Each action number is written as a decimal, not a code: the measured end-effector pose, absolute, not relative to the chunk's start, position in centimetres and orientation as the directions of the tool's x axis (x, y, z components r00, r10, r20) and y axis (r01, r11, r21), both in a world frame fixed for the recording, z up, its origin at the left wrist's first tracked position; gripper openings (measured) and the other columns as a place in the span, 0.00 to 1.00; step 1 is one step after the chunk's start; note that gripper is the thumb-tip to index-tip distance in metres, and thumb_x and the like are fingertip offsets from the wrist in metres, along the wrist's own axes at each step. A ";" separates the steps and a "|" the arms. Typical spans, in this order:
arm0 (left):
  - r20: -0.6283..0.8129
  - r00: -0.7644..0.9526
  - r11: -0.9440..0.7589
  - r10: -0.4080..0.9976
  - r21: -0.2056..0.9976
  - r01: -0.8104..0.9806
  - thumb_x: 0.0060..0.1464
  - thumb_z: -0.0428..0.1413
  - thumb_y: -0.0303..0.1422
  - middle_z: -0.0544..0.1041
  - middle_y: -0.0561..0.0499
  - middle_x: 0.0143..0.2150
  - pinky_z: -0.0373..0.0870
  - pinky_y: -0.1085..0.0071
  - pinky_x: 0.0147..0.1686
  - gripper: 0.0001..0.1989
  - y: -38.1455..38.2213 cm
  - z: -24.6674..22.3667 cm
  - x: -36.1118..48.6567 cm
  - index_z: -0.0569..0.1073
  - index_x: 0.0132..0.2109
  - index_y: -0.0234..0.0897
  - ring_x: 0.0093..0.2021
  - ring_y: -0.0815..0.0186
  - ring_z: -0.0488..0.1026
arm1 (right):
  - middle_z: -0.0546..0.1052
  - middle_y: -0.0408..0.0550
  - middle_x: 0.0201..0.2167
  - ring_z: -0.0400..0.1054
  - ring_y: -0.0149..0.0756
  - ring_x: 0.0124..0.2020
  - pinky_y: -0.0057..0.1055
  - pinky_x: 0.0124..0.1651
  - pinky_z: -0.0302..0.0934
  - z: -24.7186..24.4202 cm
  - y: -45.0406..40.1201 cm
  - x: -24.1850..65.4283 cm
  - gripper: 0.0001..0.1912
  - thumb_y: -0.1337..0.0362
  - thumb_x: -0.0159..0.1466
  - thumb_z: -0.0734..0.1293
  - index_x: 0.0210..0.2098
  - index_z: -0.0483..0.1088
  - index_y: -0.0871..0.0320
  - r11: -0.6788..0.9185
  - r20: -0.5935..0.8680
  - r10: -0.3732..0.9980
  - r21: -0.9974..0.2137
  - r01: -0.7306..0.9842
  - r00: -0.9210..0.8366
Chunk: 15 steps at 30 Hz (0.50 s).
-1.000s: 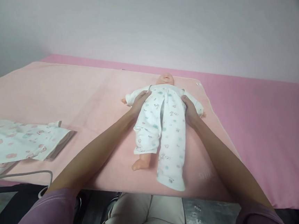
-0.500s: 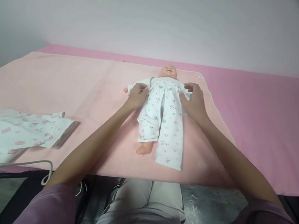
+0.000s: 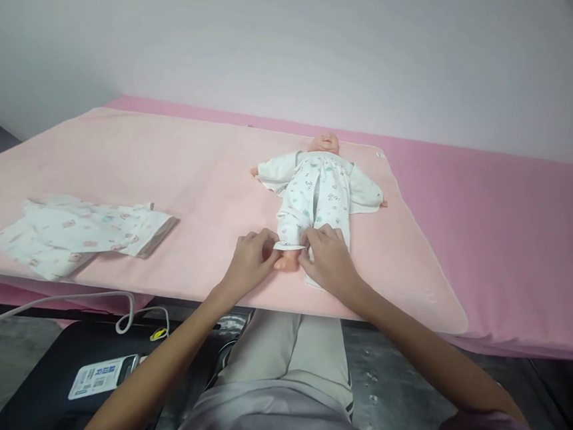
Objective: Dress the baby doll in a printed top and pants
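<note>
A baby doll [image 3: 325, 142] lies on its back, head toward the wall, in a white top [image 3: 369, 190] with its arms spread. Patterned white pants [image 3: 333, 189] cover its legs. Both of my hands pinch the hem of the pant leg on the left, one at each side. My left hand [image 3: 253, 259] grips its left edge, and my right hand [image 3: 330, 259] grips its right edge, partly covering the other pant leg. The doll's bare foot [image 3: 287, 262] shows below the hem between my hands. The other foot does not show.
A folded patterned white garment [image 3: 94, 232] lies on the left of the peach mat [image 3: 210, 168]. Pink cloth [image 3: 505, 241] covers the surface at right. A white cable [image 3: 73, 295] hangs by the front edge, above a black seat [image 3: 47, 368] holding a labelled packet [image 3: 102, 376].
Both hands have moved from the pants' waist beside the doll's torso down to the hem of the left-hand pant leg and taken hold of it. The view has shifted slightly.
</note>
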<state>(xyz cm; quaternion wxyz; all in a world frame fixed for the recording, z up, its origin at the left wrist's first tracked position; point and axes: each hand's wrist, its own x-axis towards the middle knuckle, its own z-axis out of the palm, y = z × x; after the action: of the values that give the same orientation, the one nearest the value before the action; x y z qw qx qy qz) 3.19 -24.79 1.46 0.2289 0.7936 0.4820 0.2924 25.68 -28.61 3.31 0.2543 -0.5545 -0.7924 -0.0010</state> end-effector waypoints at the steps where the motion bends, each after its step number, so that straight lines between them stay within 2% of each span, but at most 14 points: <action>1: 0.261 0.328 -0.415 0.908 0.665 0.620 0.67 0.57 0.38 0.82 0.51 0.38 0.68 0.55 0.47 0.05 -25.3 1.7 3.2 0.72 0.47 0.44 0.39 0.55 0.77 | 0.79 0.49 0.37 0.70 0.50 0.43 0.46 0.48 0.58 3.6 -29.1 25.6 0.10 0.73 0.66 0.67 0.41 0.66 0.52 0.385 0.423 0.877 -0.336 0.859 -0.228; 4: 0.342 0.250 -0.418 0.906 0.630 0.654 0.63 0.59 0.34 0.80 0.53 0.37 0.68 0.55 0.46 0.10 -28.1 2.1 2.5 0.69 0.50 0.45 0.36 0.55 0.77 | 0.78 0.46 0.37 0.71 0.46 0.41 0.43 0.50 0.60 4.0 -31.2 25.2 0.11 0.71 0.64 0.68 0.43 0.65 0.52 0.413 0.459 0.865 -0.417 0.810 -0.205; 7: 0.383 0.310 -0.477 0.870 0.498 0.724 0.61 0.58 0.30 0.80 0.51 0.39 0.68 0.51 0.48 0.13 -31.0 1.9 1.5 0.69 0.52 0.45 0.40 0.52 0.77 | 0.79 0.45 0.38 0.73 0.45 0.42 0.44 0.53 0.61 3.5 -33.7 25.4 0.11 0.71 0.64 0.68 0.44 0.66 0.52 0.444 0.460 0.853 -0.391 0.806 -0.247; 11: 0.431 0.358 -0.529 0.828 0.391 0.753 0.63 0.59 0.33 0.80 0.42 0.54 0.69 0.49 0.51 0.14 -33.5 1.9 1.0 0.70 0.55 0.45 0.53 0.44 0.75 | 0.81 0.50 0.49 0.74 0.51 0.52 0.47 0.58 0.61 2.3 -37.0 27.1 0.09 0.64 0.72 0.70 0.51 0.69 0.51 0.449 0.492 0.834 -0.340 0.826 -0.251; 13: 0.462 0.394 -0.578 0.795 0.378 0.724 0.66 0.61 0.36 0.78 0.39 0.62 0.69 0.48 0.56 0.17 -34.2 2.1 1.4 0.70 0.59 0.44 0.61 0.42 0.72 | 0.80 0.55 0.54 0.72 0.55 0.56 0.49 0.57 0.62 1.5 -38.4 28.5 0.13 0.60 0.72 0.71 0.54 0.69 0.51 0.388 0.514 0.839 -0.337 0.858 -0.177; 15: 0.459 0.475 -0.646 0.751 0.361 0.672 0.68 0.61 0.41 0.77 0.39 0.65 0.68 0.47 0.59 0.20 -34.3 2.2 2.6 0.70 0.62 0.43 0.64 0.43 0.70 | 0.79 0.57 0.53 0.72 0.57 0.54 0.49 0.55 0.63 0.9 -39.3 30.0 0.17 0.58 0.71 0.73 0.55 0.69 0.52 0.311 0.502 0.860 -0.377 0.872 -0.089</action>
<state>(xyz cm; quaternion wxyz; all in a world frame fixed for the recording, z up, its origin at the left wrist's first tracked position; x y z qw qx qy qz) 2.56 -34.34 2.25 0.0655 0.8563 0.4154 0.2997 29.95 -39.26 0.90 0.3327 -0.5870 -0.7380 -0.0090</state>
